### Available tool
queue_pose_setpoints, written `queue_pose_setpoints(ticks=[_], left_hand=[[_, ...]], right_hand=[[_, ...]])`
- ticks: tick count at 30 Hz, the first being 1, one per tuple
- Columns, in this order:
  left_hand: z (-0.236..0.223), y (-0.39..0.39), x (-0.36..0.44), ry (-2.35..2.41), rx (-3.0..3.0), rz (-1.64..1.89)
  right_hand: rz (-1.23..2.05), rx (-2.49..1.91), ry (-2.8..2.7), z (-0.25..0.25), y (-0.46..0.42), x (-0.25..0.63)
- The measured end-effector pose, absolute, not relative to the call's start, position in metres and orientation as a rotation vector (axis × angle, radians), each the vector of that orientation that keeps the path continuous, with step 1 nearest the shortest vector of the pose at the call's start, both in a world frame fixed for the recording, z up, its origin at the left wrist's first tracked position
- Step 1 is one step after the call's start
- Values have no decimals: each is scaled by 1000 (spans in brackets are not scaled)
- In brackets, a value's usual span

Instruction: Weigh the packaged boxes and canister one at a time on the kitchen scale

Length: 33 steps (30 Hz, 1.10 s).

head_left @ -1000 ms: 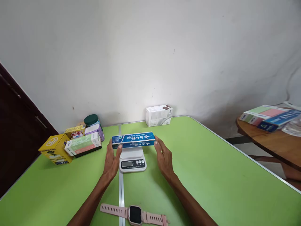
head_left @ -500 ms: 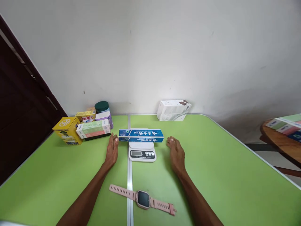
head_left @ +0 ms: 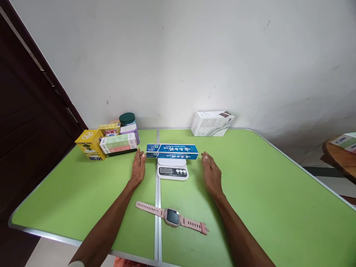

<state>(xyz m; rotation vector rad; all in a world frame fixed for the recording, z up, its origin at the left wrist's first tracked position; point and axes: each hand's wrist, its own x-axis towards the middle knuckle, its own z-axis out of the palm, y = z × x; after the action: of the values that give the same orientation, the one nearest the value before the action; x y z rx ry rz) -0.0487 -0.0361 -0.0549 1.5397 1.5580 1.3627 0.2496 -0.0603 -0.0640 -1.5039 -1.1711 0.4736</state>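
Blue box on scale, lettered "Yunnan Baiyao", upside down.

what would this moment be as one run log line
left hand: open, near left end of blue box | right hand: open, near its right end | blue box: across white scale | pink watch: on green table

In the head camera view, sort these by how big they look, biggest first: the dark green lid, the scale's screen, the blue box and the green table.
1. Green table
2. Blue box
3. Dark green lid
4. Scale's screen
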Motion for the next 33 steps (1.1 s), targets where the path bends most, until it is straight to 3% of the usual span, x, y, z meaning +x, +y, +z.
queue_pose_setpoints(ticks=[5,13,23,33], left_hand=[[-48,-51,-36,1544,1805,1268],[-34,-67,-22,1549,1549,1405],[32,-25,-134,1979,1486,1937],[31,-1,-170,2451,1731,1590]], right_hand=[[628,-1425,-1219,-51,-70,238],[700,-1408,-1154,-38,-73,215],[891,-1059,-1360,14,-11,78],[1017,-957,-1265,9,36,24]])
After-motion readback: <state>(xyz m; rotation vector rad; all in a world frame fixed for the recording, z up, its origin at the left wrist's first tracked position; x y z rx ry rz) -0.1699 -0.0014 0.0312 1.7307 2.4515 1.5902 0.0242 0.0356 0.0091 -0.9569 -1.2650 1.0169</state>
